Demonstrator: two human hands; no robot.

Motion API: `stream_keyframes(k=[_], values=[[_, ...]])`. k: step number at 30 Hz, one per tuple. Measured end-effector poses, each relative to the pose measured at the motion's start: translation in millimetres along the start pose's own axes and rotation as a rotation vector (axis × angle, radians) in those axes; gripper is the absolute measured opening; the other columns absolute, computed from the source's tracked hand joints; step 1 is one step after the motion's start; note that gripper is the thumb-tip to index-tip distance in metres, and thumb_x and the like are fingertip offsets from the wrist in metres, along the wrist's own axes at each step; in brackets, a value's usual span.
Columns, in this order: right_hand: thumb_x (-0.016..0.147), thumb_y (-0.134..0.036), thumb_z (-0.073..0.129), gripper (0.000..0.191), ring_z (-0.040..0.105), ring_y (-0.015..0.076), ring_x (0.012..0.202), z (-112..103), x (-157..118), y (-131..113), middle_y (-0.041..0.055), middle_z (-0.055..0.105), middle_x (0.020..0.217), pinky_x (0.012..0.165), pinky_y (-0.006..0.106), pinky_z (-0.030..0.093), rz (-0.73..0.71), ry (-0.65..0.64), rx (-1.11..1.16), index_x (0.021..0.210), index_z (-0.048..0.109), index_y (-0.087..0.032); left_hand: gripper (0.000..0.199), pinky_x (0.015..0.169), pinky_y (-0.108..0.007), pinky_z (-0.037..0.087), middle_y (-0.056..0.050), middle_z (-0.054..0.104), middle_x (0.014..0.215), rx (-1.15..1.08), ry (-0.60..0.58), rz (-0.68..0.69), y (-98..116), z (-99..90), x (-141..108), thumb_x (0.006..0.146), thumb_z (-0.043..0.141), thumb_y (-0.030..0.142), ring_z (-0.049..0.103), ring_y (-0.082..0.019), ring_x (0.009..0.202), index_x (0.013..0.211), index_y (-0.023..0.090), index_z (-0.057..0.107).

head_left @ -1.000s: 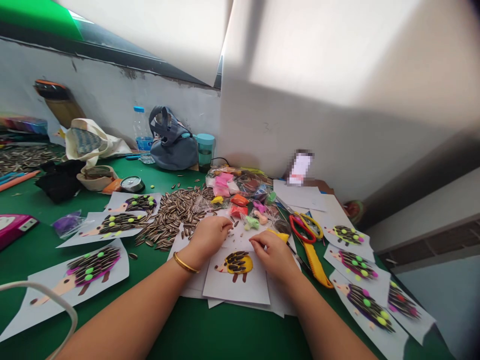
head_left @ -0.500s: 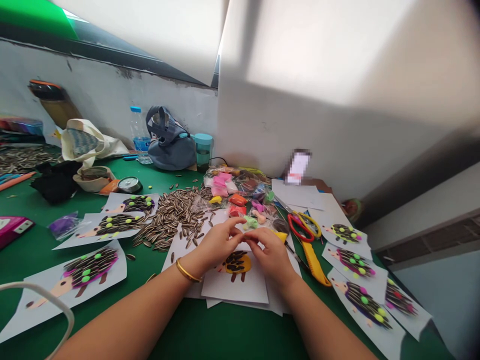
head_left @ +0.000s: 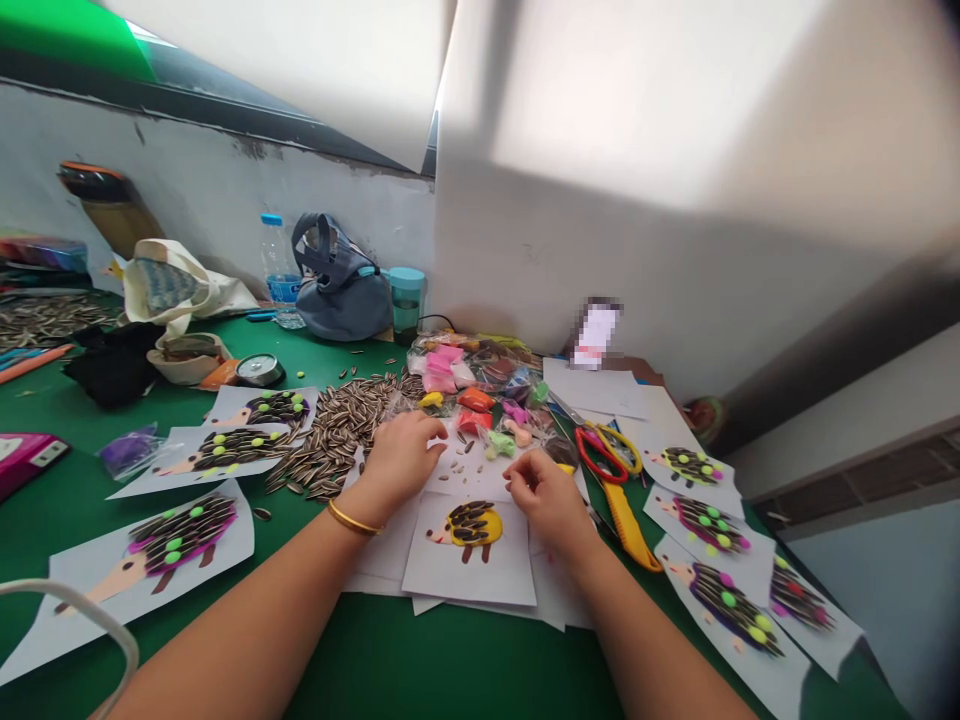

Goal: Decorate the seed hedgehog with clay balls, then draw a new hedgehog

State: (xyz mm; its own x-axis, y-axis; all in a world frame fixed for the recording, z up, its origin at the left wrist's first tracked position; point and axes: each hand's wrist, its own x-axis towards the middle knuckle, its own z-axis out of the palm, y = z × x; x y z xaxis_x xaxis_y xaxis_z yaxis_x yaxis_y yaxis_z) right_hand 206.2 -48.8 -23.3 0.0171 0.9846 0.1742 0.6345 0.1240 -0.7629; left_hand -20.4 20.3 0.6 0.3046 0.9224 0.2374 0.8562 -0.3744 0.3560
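Observation:
A paper hedgehog card lies in front of me, with rows of dark sunflower seeds stuck on a yellow clay body. My right hand sits just above its right side, with finger and thumb pinched together; a tiny held item cannot be ruled out. My left hand rests beside a heap of striped sunflower seeds, fingers curled over a white paper sheet with a few loose seeds on it. Nothing is visibly held in that hand.
Bags of coloured clay lie behind the hands. Red-handled scissors and a yellow craft knife are to the right. Finished hedgehog cards flank both sides of the green mat.
My hands have moved apart, the left drawing back towards the seed heap. The seeded yellow hedgehog body, covered before, now shows in full.

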Motion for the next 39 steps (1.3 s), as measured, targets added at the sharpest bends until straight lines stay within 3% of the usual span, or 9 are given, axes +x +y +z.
stream_keyframes(k=[5,8,13,16,21,30,39], values=[[0.089,-0.024,0.045,0.029,0.06,0.0204,0.099,-5.1,2.3,-1.0,0.0062,0.068,0.103,0.086,0.034,0.046,-0.154,-0.055,-0.136,0.109,0.065,-0.022,0.013,0.083,-0.035,0.039,-0.003,0.066,0.094,-0.012,-0.173,0.073,-3.0,5.4,-0.6,0.074,0.066,0.027,0.059,-0.024,0.097,0.085,0.029,0.072],[0.086,-0.023,0.047,0.031,0.062,0.0194,0.088,-5.6,1.2,-3.8,0.0049,0.069,0.096,0.079,0.033,0.048,-0.096,-0.088,-0.175,0.112,0.064,-0.023,0.014,0.086,-0.035,0.037,-0.003,0.066,0.093,-0.033,-0.215,0.104,-1.1,8.3,-2.3,0.075,0.066,0.029,0.059,-0.024,0.098,0.086,0.029,0.073],[0.081,-0.022,0.053,0.019,0.064,0.0182,0.079,-10.8,-2.2,-8.2,0.0027,0.071,0.088,0.07,0.03,0.05,-0.043,-0.166,-0.13,0.09,0.07,-0.024,0.014,0.086,-0.036,0.037,-0.006,0.068,0.091,0.003,-0.179,0.101,9.1,8.0,-5.4,0.081,0.059,0.027,0.059,-0.024,0.094,0.084,0.025,0.073],[0.078,-0.02,0.054,0.02,0.065,0.0175,0.076,-18.4,-4.3,-13.5,0.0026,0.072,0.087,0.066,0.028,0.05,-0.014,-0.266,-0.072,0.087,0.072,-0.024,0.013,0.082,-0.033,0.039,-0.004,0.068,0.088,-0.015,-0.184,0.079,9.9,2.0,-4.1,0.079,0.06,0.028,0.06,-0.022,0.09,0.082,0.024,0.072],[0.073,-0.013,0.056,0.017,0.062,0.0148,0.067,-22.3,-8.0,-24.9,0.0004,0.07,0.076,0.058,0.024,0.045,0.016,-0.369,-0.083,0.078,0.069,-0.022,0.005,0.074,-0.03,0.039,0.001,0.068,0.076,-0.08,-0.327,0.113,4.6,-4.7,-4.5,0.069,0.069,0.028,0.061,-0.018,0.075,0.073,0.025,0.071],[0.077,-0.017,0.056,0.017,0.06,0.0161,0.073,-5.1,-12.5,-18.5,0.0008,0.07,0.081,0.062,0.025,0.042,-0.072,-0.314,-0.227,0.081,0.07,-0.024,0.003,0.081,-0.033,0.037,-0.001,0.071,0.078,-0.017,-0.376,0.162,6.3,-0.3,-8.2,0.069,0.068,0.025,0.062,-0.021,0.08,0.071,0.025,0.07],[0.082,-0.018,0.056,0.017,0.06,0.0156,0.08,-2.9,-13.4,-24.3,0.0016,0.069,0.086,0.069,0.025,0.04,-0.115,-0.321,-0.381,0.085,0.071,-0.024,0.005,0.081,-0.034,0.036,-0.001,0.071,0.08,-0.01,-0.396,0.163,5.5,-1.6,-7.2,0.07,0.069,0.027,0.063,-0.021,0.083,0.073,0.024,0.07]])
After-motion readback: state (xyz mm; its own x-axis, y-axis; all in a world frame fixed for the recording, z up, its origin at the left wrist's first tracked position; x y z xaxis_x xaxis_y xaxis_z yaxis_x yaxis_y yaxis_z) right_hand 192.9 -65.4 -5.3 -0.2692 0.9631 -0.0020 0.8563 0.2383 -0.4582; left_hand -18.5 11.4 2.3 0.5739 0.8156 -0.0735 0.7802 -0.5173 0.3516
